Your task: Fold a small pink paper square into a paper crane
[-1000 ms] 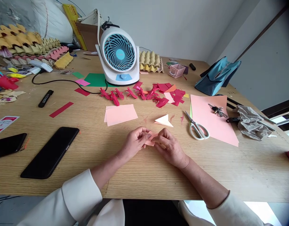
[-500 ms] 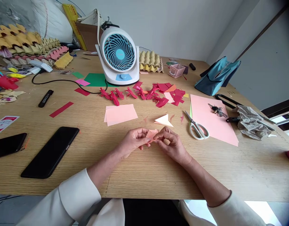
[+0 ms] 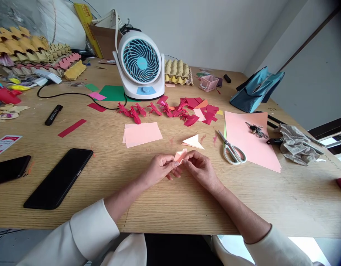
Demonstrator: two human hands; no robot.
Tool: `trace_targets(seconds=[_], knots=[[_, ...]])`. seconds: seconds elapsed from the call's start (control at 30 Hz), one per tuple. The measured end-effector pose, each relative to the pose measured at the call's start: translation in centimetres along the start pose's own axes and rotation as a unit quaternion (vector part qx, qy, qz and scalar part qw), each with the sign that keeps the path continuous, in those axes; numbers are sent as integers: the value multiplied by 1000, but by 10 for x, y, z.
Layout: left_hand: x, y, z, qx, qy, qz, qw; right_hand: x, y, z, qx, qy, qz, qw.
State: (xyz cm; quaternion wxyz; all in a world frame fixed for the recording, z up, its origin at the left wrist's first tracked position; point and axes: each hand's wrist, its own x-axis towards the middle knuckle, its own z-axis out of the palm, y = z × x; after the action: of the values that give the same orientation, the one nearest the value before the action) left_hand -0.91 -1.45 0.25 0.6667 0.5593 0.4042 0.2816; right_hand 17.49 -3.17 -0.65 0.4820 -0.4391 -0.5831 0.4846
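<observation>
A small folded piece of pink paper is held between both hands above the front middle of the table. My left hand pinches its left side with the thumb on top. At the right edge, my right hand grips the same paper between thumb and forefinger. Just beyond the hands lies a pale folded paper triangle. Two or so flat pink paper rectangles rest behind and to the left. Scissors with white handles lie to the right of my hands.
Red folded paper shapes and scraps lie in a row before a white fan. Larger pink sheets with keys are at right. Black phones, one large, lie left. A blue bag stands at the back right.
The pink paper has turned in my fingers, and a folded flap now stands up at its top. My right fingers have shifted along its edge; some left fingers have loosened underneath.
</observation>
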Motion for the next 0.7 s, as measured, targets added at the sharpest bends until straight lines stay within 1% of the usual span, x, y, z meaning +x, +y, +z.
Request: trace_targets(seconds=[0.13,0.23,0.37,0.43,0.53,0.7], knots=[[0,-3,2,24,4,12,1000,2,-1,3,24,30,2,999],[-2,-2,3,73,16,30,997,2,0,3,23,50,-2,998],[-5,1,6,180,63,65,979,2,0,4,10,60,-10,998],[-7,3,7,209,81,73,972,1,0,4,3,62,-8,998],[-8,5,9,201,79,79,973,1,0,4,2,64,-6,998],[-6,2,8,148,60,55,986,1,1,5,1,65,-11,998]])
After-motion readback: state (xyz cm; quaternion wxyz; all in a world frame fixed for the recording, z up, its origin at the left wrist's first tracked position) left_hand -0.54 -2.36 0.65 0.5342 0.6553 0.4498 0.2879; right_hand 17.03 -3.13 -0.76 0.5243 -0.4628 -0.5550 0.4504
